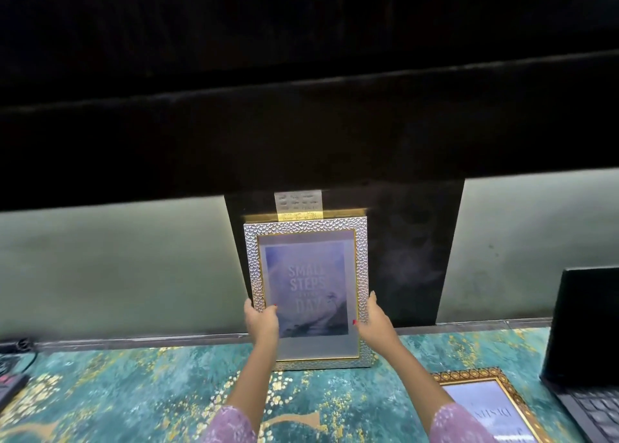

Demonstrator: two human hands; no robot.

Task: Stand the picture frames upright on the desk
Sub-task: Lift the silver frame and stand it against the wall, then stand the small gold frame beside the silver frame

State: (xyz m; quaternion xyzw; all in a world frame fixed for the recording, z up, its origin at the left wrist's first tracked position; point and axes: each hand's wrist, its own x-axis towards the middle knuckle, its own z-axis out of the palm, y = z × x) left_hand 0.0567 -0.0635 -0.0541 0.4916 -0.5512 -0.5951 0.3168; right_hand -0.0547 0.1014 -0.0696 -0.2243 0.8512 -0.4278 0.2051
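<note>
A silver-and-gold textured picture frame (pixel 306 228) with a blue print reading "SMALL STEPS" stands upright at the back of the desk (pixel 134 392), its lower edge resting on the surface. My left hand (pixel 262 320) grips its lower left side, thumb over the glass. My right hand (pixel 374 320) grips its lower right side. A second frame (pixel 482 377), dark gold with an ornate border, lies flat face up on the desk at the lower right, partly cut off by the view's edge.
The desk has a teal-and-gold patterned top. A dark panel (pixel 415 251) stands behind the upright frame against a pale green wall (pixel 117 268). An open black laptop (pixel 582 342) sits at the right. A cable and a dark device (pixel 10 385) lie at the left edge.
</note>
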